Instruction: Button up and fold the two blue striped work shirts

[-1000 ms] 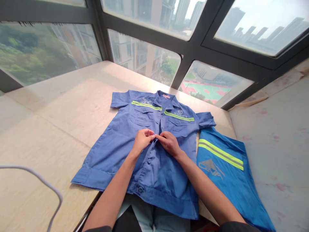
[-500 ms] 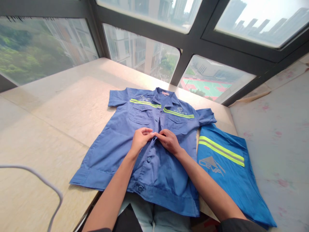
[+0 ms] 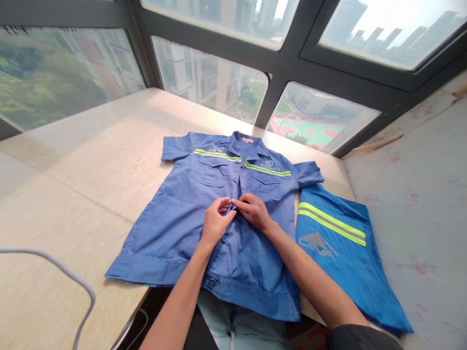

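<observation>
Closest in, the pale grey-green cloth trousers of the person show below the bench edge, and a black fabric sleeve covers part of the right arm. Off to the left, a smooth light-grey cable curves over the cream, marble-patterned bench.

The blue short-sleeved fabric shirt lies front up on the bench, its hem toward the person and reaching past the bench edge. A round dark-blue button sits at the hem band, with a similar blue button farther up the front.

Just beyond that, the hands meet at the middle of the front opening. The left hand has its thumb and fingers clamped on a small fold of the shirt's edge. The right hand pinches at the same spot, its fingertips touching the left ones; the exact grip is partly hidden. Beside the shirt on the right lies a bright-blue folded cloth garment with a yellow-and-grey band and a grey "CEVA" print.

Farther up, the shirt has flapped chest pockets, yellow-green stripes and an open collar with a pale label. Behind stand dark-grey window frames, with buildings and a green-and-red court outside.
</observation>
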`<state>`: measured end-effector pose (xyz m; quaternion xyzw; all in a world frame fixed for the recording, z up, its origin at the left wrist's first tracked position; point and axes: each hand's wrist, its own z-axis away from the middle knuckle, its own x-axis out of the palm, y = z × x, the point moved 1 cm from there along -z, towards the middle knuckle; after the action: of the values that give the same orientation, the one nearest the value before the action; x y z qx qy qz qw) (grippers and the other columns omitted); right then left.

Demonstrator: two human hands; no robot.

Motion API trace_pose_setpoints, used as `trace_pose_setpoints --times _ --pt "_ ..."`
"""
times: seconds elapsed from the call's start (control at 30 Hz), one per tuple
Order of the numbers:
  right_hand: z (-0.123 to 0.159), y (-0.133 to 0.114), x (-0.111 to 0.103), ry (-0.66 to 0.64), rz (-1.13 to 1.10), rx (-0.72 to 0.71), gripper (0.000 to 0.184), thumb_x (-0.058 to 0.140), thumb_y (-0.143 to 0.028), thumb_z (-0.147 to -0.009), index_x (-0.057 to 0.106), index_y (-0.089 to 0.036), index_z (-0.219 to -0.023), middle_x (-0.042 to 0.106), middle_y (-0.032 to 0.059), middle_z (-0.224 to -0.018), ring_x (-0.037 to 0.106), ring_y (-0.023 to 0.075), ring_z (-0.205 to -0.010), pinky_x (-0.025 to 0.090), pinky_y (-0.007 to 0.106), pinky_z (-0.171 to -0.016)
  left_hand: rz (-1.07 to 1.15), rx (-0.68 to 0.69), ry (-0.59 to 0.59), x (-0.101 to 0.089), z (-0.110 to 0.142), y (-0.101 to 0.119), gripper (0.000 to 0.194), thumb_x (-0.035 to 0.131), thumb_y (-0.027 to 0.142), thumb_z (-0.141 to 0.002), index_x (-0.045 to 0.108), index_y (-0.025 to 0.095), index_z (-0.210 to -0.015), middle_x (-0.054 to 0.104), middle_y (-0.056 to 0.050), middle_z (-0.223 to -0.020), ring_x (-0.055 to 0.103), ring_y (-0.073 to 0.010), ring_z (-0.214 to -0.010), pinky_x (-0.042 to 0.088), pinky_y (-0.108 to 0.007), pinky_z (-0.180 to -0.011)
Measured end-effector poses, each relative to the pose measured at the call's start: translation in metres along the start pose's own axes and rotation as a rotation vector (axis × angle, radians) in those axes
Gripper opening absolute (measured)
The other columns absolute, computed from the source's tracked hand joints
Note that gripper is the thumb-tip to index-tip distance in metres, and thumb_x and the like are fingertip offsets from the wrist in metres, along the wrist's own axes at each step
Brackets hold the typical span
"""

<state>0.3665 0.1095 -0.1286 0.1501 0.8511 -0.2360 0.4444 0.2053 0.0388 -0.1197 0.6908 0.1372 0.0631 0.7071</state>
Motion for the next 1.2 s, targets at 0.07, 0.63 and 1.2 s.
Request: trace_pose_setpoints --times 0.07,0.63,1.2 --pt "0.0003 0.0005 0.0002 -0.013 -0.010 0.010 0.027 0.050 -0.020 -0.098 0.073 -0.027 -0.112 0.059 0.0062 -0.087 0.053 0.0163 -0.079 0.044 0.027 -0.070 -0.095 0.056 0.046 0.0033 0.0032 -0.0008 0.033 0.065 0.011 -0.072 0.067 0.017 -0.105 0.073 -0.006 -0.102 0.069 -0.0185 -0.094 0.055 -0.033 -0.089" --pt "-0.0003 0.0026 0.0054 0.018 -0.183 0.060 0.022 0.056 -0.023 -0.096 0.075 -0.025 -0.108 0.062 0.0058 -0.087 0.058 0.0158 -0.079 0.047 0.026 -0.070 -0.094 0.041 0.030 0.0031 -0.0006 -0.0016 0.024 0.060 0.008 -0.071 0.064 0.018 -0.092 0.072 -0.004 -0.092 0.069 -0.0174 -0.088 0.056 -0.029 -0.083" --pt "-0.0037 0.0004 -0.0017 0.018 -0.338 0.085 0.021 0.058 -0.025 -0.096 0.075 -0.023 -0.107 0.062 0.0052 -0.087 0.059 0.0152 -0.079 0.048 0.026 -0.070 -0.046 0.009 0.055 0.0042 0.0022 -0.0005 0.023 0.058 0.006 -0.072 0.065 0.018 -0.090 0.074 -0.004 -0.091 0.071 -0.0173 -0.089 0.057 -0.029 -0.085"
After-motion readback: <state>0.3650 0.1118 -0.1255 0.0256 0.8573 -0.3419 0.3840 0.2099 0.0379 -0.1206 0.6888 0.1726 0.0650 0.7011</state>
